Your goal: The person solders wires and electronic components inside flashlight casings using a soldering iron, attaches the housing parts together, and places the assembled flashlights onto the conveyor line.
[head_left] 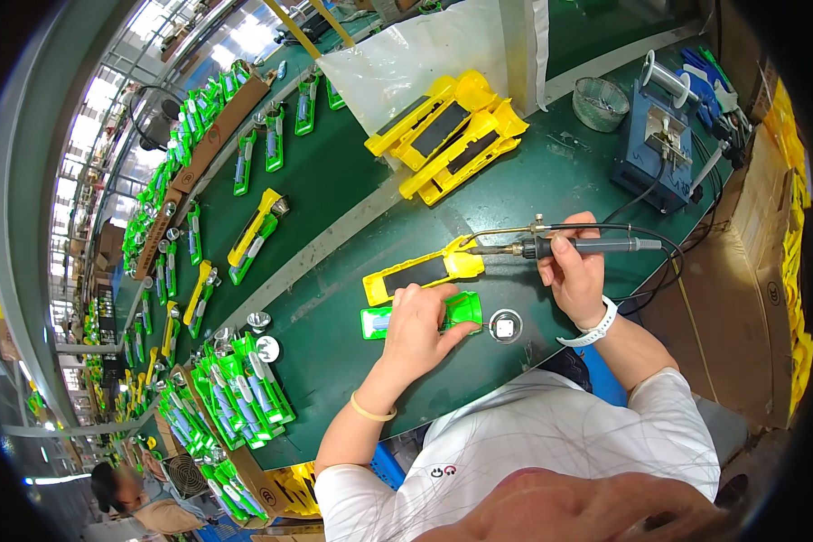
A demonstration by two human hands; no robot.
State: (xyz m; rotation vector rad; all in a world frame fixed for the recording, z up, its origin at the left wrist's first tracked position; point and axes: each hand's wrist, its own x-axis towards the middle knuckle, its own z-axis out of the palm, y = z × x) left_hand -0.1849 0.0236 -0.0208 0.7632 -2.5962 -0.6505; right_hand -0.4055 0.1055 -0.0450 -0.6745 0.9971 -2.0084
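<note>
My right hand [573, 278] is closed around the grey handle of a soldering iron [610, 245]. A thin brass tube runs along the iron, and both point left to the end of a yellow plastic casing half [456, 265] with a black strip inside. Just nearer to me lies a green casing half [463, 308] with a blue cylindrical cell [376, 323] in it. My left hand [414, 327] rests over this green half, its fingers curled onto it and partly hiding it. Beside its right end sits a round lamp head [505, 326] with a white square centre.
More yellow casings [447, 135] are piled at the back. A blue soldering station [655, 149] with a solder spool and a glass bowl [601, 104] stand back right. Filled green casings crowd a carton [235, 388] at left, near loose reflectors [267, 348]. A cardboard box [723, 298] borders the right.
</note>
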